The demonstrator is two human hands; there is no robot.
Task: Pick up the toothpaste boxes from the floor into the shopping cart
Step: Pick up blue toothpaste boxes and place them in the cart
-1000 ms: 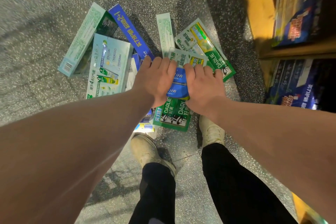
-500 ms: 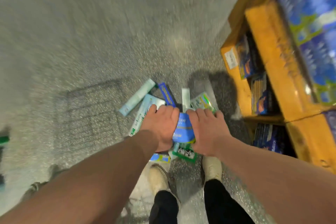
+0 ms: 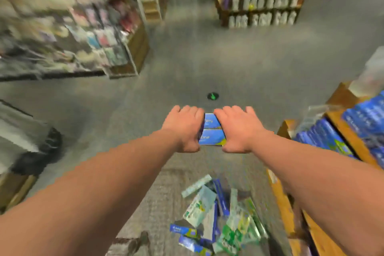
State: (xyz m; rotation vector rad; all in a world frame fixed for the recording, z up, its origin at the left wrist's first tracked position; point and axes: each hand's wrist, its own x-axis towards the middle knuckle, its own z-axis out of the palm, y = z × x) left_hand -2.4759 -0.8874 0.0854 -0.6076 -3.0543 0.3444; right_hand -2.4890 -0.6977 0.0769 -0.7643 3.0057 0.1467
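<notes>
Pressing in from both sides, the left hand [image 3: 184, 128] and right hand [image 3: 239, 129] clamp two stacked blue toothpaste boxes [image 3: 212, 130] between them, raised well above the grey floor [image 3: 239, 64]. More toothpaste boxes [image 3: 216, 218] lie heaped on that floor below, near the wooden shelf [image 3: 291, 210] at right.

A blurred shop aisle with a grey speckled floor [image 3: 239, 64]. On the left, a shelf rack [image 3: 68, 25] crowded with colourful packets. Far ahead, a dark wooden shelf [image 3: 259, 0] of pale bottles. On the right, an orange wooden shelf [image 3: 351, 131] stacked with blue packs [image 3: 365, 116]. A small green mark [image 3: 212, 96] sits on the floor.
</notes>
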